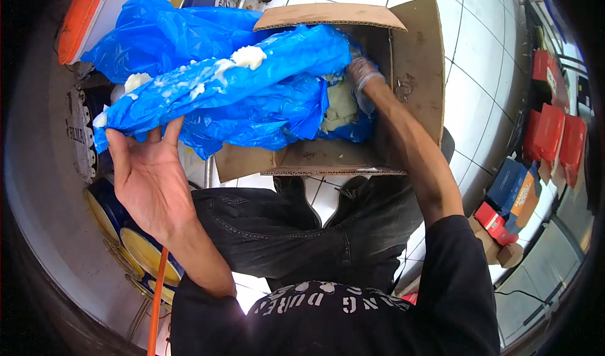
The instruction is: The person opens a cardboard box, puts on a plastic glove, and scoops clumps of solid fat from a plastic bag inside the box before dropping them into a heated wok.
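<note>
My left hand (148, 176) is open, holding up the long blue bag (220, 82). My gloved right hand (362, 79) is in the box (416, 72), touching the white fat (340, 107); I can't see its grip.

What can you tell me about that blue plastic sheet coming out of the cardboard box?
The blue plastic sheet is a thin, glossy, crumpled liner spilling leftward out of the open cardboard box. Pale, creamy lumps smear its upper fold. The left hand holds up its outer edge from below, while the right hand, in a clear glove, reaches inside the box against the pale mass it wraps.
</note>
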Available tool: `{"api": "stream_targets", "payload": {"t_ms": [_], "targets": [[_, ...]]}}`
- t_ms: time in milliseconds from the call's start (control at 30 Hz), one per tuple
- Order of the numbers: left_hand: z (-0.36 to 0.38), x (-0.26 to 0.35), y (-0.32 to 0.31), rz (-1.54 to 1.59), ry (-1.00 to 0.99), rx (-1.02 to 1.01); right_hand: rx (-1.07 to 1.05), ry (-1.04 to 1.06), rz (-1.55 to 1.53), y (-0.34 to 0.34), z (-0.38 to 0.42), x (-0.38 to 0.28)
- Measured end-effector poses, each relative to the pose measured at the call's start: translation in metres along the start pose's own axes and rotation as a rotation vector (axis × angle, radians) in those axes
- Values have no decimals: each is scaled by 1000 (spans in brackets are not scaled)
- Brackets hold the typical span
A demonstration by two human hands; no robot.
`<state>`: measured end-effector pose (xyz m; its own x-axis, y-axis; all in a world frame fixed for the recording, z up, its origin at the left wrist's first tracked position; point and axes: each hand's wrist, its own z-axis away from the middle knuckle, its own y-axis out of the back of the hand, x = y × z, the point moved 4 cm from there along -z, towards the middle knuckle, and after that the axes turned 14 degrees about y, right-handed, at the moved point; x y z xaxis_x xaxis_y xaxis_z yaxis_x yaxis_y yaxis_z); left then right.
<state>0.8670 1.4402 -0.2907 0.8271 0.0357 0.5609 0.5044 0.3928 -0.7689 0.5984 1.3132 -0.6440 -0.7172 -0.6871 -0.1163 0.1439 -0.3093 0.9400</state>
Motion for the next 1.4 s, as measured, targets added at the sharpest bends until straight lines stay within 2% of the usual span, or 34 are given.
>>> {"api": "stream_targets", "payload": {"t_ms": [100,200,233,300,333,467,500,567,600,667,767,833,1133,1200,1300,1400], "targets": [[-2,1,4,-9,-20,32,275,-137,-256,-20,-14,34],[-3,2,5,-14,-23,37,663,-321,-718,-11,-6,48],[-4,1,6,-14,-24,34,784,-391,-881,11,5,46],[-4,1,9,-61,-45,64,482,-320,-449,28,2,38],[-4,0,7,-59,-44,63,483,-321,-447,40,6,34],[-7,-5,1,-52,-56,64,37,-413,-241,101,31,-1],[-9,-5,0,-10,-45,45,-236,-323,-144,139,49,-30],[-11,-6,-2,-25,-59,46,-462,34,-44,117,58,-71],[-12,-6,-4,-42,-60,49,-507,87,-52,110,57,-86],[-14,-8,-8,-53,-66,29,-488,72,-41,91,39,-88],[-7,-13,-9,-94,-73,54,-440,11,-47,78,7,-51],[-4,-17,-7,-90,-86,134,-420,0,-52,71,-9,-39],[15,-21,2,-39,-88,205,-355,24,-79,52,1,-47],[21,-22,6,-105,-95,169,-342,57,-90,50,17,-55],[32,-28,0,-101,-78,249,-341,121,-101,33,47,-81],[34,-35,-1,-89,-91,225,-371,154,-120,14,68,-99]]}}
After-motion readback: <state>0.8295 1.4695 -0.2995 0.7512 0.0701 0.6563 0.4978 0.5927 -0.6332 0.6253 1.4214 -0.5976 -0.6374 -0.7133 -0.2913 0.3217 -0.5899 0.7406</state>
